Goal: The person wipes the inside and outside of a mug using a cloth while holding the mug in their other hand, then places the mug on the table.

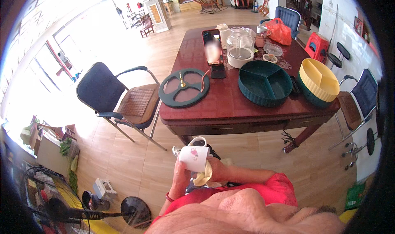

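In front of the counter (230,106): left hand (180,177) gripping white mug (193,156), right hand (218,170) closed on yellow cloth (203,177), wiping; next, probably turning the mug.

White floral mug (194,157) and yellow cloth (203,177) in both hands, before wooden table (230,106).

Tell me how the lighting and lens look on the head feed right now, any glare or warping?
Head view: the windows at the left are blown out to white, washing over the wooden floor; the dark red wooden table shows soft glare; its edges bow from fisheye distortion; corners are vignetted black; the white ceramic mug with a pink flower, held in the left hand and right hand, is sharp.
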Demonstrator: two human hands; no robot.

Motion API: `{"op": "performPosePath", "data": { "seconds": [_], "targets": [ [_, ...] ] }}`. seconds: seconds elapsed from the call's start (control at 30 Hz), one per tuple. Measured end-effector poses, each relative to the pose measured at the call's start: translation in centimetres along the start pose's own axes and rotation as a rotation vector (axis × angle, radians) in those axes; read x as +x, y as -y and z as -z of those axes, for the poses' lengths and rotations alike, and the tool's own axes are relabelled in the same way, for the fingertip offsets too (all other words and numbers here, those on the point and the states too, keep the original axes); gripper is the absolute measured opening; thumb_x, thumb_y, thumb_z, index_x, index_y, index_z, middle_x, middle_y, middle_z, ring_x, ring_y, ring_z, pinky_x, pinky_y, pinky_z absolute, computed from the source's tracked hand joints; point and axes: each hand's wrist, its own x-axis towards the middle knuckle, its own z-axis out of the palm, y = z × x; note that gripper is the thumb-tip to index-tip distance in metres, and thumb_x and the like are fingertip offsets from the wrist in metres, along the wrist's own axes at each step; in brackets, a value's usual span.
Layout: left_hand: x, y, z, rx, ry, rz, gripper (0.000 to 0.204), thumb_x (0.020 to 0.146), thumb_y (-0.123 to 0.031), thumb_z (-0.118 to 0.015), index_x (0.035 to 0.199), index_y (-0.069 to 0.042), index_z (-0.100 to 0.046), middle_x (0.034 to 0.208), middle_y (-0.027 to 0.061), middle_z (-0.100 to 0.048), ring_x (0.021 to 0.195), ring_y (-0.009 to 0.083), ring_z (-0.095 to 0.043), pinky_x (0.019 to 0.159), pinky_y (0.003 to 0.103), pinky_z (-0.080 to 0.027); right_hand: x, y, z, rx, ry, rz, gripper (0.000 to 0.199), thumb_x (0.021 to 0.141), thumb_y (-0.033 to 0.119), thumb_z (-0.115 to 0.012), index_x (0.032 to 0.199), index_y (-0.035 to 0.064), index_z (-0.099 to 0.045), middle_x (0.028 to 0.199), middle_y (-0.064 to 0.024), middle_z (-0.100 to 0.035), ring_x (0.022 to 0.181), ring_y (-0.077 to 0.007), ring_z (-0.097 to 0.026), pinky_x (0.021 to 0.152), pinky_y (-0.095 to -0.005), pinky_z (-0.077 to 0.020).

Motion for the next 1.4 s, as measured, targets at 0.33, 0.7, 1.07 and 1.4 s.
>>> {"op": "performPosePath", "data": {
  "seconds": [0.33, 0.7, 1.07, 1.4],
  "targets": [
    [0.4, -0.7, -1.3, 0.403, 0.061, -0.371, 0.092, 0.068, -0.061, -0.069, 0.128, 0.0, -0.037, 0.117, 0.0125, -0.051, 0.106, 0.0226, -0.054, 0.091, 0.036, -0.043, -0.8, 1.8, 0.2, 0.691, -0.071, -0.235, 0.026, 0.087, 0.02, -0.059, 0.106, 0.0027, -0.054, 0.092, -0.003, -0.06, 0.082, -0.0136, -0.055, 0.071, -0.0306, -0.0459],
    [0.8, 0.3, 0.1, -0.063, -0.295, -0.159, 0.061, 0.089, -0.054, -0.039, 0.123, -0.004, -0.046, 0.119, 0.0102, -0.055, 0.108, 0.0259, -0.053, 0.093, 0.04, -0.041, -0.6, -3.6, 3.8, 0.327, -0.073, -0.307, 0.033, 0.088, 0.027, -0.06, 0.111, 0.0057, -0.052, 0.087, 0.0002, -0.058, 0.077, -0.0082, -0.054, 0.069, -0.0276, -0.0462],
    [0.3, -0.5, -1.2, 0.375, -0.267, -0.272, 0.062, 0.081, -0.055, -0.056, 0.114, -0.003, -0.05, 0.092, 0.0031, -0.058, 0.073, 0.0097, -0.054, 0.055, 0.022, -0.043, 0.8, -0.9, 2.9, -0.326, 0.051, 0.0, 0.055, 0.079, 0.021, -0.064, 0.123, 0.0008, -0.04, 0.116, -0.0165, -0.052, 0.101, -0.0315, -0.055, 0.084, -0.0416, -0.0451],
    [0.0, 2.9, 1.3, 0.068, -0.191, -0.021, 0.061, 0.085, -0.055, -0.05, 0.115, -0.002, -0.051, 0.091, 0.0018, -0.058, 0.076, 0.0075, -0.052, 0.06, 0.021, -0.041, -0.2, -2.0, -0.7, -0.233, 0.052, 0.221, 0.049, 0.08, 0.02, -0.064, 0.123, 0.0049, -0.048, 0.121, -0.0155, -0.049, 0.109, -0.0309, -0.05, 0.093, -0.0393, -0.0385]
  ]
}}
